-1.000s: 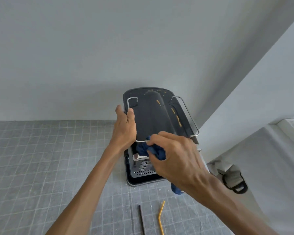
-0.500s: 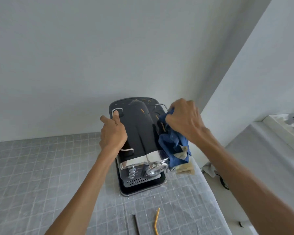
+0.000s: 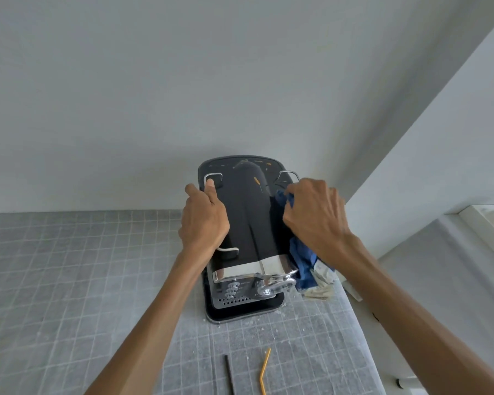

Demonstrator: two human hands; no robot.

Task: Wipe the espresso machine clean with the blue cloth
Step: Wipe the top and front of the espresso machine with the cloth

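Two thin things lie nearest on the desk (image 3: 69,280), close to its front edge: a black stick (image 3: 229,374) and, just right of it, a bent yellow straw (image 3: 264,372). Beyond them, toward the desk's back right corner by the wall, the espresso machine (image 3: 248,232) stands on a dark tray (image 3: 240,316), its chrome front facing the near side and its black top tipped into view. The left hand (image 3: 204,220) rests on the machine's left side, fingers curled around the wire rail (image 3: 213,175) there, thumb laid along it. The right hand (image 3: 314,215) grips the blue cloth (image 3: 303,263) bunched against the machine's right flank; the cloth hangs down under the wrist toward the desk's right edge, where a pale crumpled rag (image 3: 321,289) lies beside the tray.
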